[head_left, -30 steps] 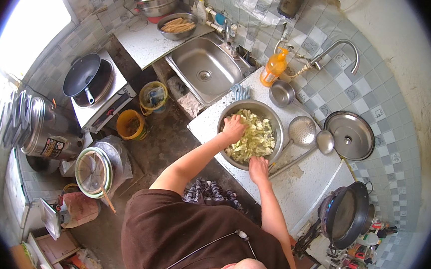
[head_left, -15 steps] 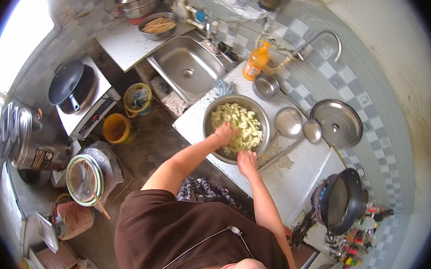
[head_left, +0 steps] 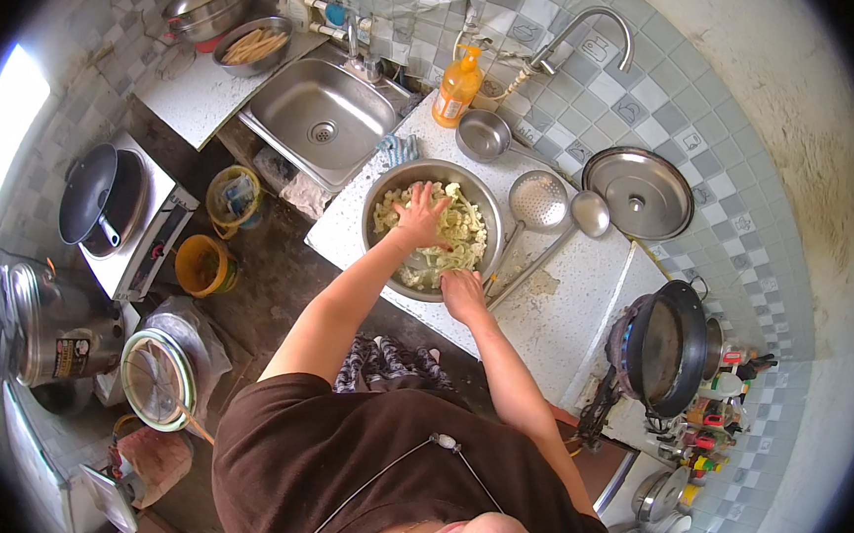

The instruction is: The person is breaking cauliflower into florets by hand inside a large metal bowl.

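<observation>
Bowl (head_left: 491,214), metal, round, center of frame on white counter (head_left: 567,311), holds cut cauliflower (head_left: 463,227). Left hand (head_left: 420,221) inside bowl, palm down on the pieces, fingers spread apart, nothing clamped. Right hand (head_left: 462,294) at bowl's lower-right rim, fingers curled together, clamped on rim. Skimmer (head_left: 539,199) and ladle (head_left: 590,215) just right of bowl, handles slanting down-left. Small saucepan (head_left: 483,135) and orange pump bottle (head_left: 457,92) above it, upper center. Sink (head_left: 299,109) upper left. Black wok (head_left: 667,348) far right.
</observation>
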The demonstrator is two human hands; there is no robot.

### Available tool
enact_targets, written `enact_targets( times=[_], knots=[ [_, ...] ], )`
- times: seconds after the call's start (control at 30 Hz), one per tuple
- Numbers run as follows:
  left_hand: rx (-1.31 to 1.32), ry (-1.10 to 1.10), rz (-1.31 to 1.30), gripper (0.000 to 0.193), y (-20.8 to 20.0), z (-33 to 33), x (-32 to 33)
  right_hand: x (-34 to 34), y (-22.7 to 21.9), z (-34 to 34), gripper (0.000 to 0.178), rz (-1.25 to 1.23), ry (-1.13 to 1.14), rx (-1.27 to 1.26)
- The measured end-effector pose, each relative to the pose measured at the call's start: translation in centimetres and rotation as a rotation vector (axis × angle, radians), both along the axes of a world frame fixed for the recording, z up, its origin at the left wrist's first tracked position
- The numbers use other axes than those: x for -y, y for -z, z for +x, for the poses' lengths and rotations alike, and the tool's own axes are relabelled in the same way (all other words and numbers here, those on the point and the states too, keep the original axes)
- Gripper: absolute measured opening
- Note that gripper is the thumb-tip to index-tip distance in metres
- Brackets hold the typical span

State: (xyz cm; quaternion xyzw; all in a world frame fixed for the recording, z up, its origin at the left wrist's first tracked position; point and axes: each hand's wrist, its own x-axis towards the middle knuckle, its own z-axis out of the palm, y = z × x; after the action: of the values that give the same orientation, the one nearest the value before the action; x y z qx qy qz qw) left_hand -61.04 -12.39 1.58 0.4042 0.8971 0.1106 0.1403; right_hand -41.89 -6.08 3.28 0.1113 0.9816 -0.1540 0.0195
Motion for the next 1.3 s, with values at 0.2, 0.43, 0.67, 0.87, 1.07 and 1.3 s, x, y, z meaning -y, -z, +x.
enact_targets(
  times=[0.2, 0.43, 0.67, 0.87, 1.07, 1.3],
  knots=[
    [-0.173, 0.094, -0.178, 0.091, 2.5, 2.2, -0.9, 0.2, -0.4, -0.1, 0.02, -0.013, 0.007, 0.008],
    [-0.013, 0.15, 0.036, 0.044, 2.2, 2.8, 0.5, -0.5, 1.0, -0.1, 0.02, 0.016, -0.004, -0.063],
    [-0.054, -0.062, 0.141, 0.039, -0.9, -0.3, 2.7, -0.5, 0.7, 0.0, 0.02, 0.005, -0.018, -0.032],
    [0.023, -0.164, 0.14, 0.12, 1.0, -0.7, 3.7, -0.4, 0.0, -0.1, 0.02, -0.01, -0.005, 0.042],
    [0.336, -0.187, 0.123, 0.096, 4.1, -1.3, 2.8, -0.5, -0.3, -0.2, 0.019, 0.0, -0.022, 0.077],
    [0.193, -0.199, 0.279, 0.068, 0.7, 0.0, 2.4, -0.3, -0.2, -0.1, 0.019, -0.002, 0.0, 0.045]
  ],
)
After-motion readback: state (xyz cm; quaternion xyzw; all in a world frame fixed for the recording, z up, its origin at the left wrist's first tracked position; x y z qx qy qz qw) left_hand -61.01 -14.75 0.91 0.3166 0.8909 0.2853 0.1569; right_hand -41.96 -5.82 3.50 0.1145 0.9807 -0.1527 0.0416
